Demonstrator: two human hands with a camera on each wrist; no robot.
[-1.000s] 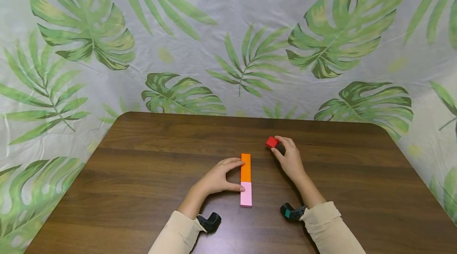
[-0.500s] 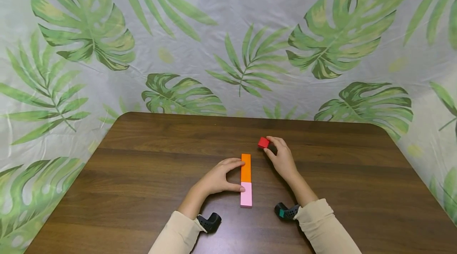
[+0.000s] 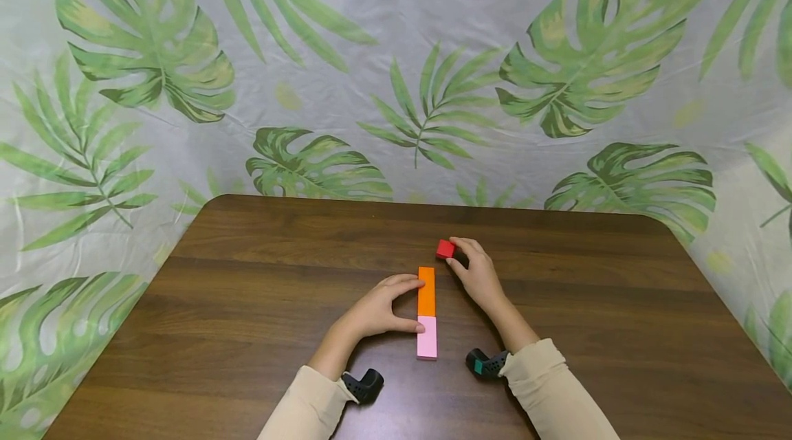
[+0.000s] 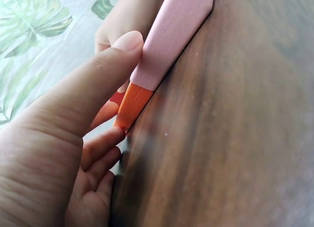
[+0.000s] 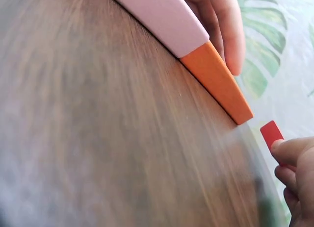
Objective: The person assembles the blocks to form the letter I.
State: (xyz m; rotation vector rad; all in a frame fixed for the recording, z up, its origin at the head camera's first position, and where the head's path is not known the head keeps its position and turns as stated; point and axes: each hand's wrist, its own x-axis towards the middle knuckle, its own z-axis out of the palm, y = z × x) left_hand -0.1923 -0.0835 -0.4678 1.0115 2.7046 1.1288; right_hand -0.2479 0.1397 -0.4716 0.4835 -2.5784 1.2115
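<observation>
An orange block (image 3: 426, 291) and a pink block (image 3: 427, 337) lie end to end on the table, forming one straight strip that points away from me. My left hand (image 3: 375, 307) rests at the strip's left side, fingers spread: the thumb touches the pink block and the fingertips touch the orange one. Beyond the far end of the orange block, slightly right, my right hand (image 3: 482, 276) pinches a red block (image 3: 445, 249) between thumb and fingers. In the right wrist view the red block (image 5: 272, 133) stands apart from the orange block's end (image 5: 240, 112).
The dark wooden table (image 3: 278, 234) spreads out around the blocks. Behind its far edge hangs a pale cloth with green leaf prints (image 3: 427, 110). Black wrist devices (image 3: 364, 386) sit on both forearms, below beige sleeves' cuffs.
My right hand has moved left with the red block, from well right of the strip to near its far end. The left hand and the two lying blocks have stayed put.
</observation>
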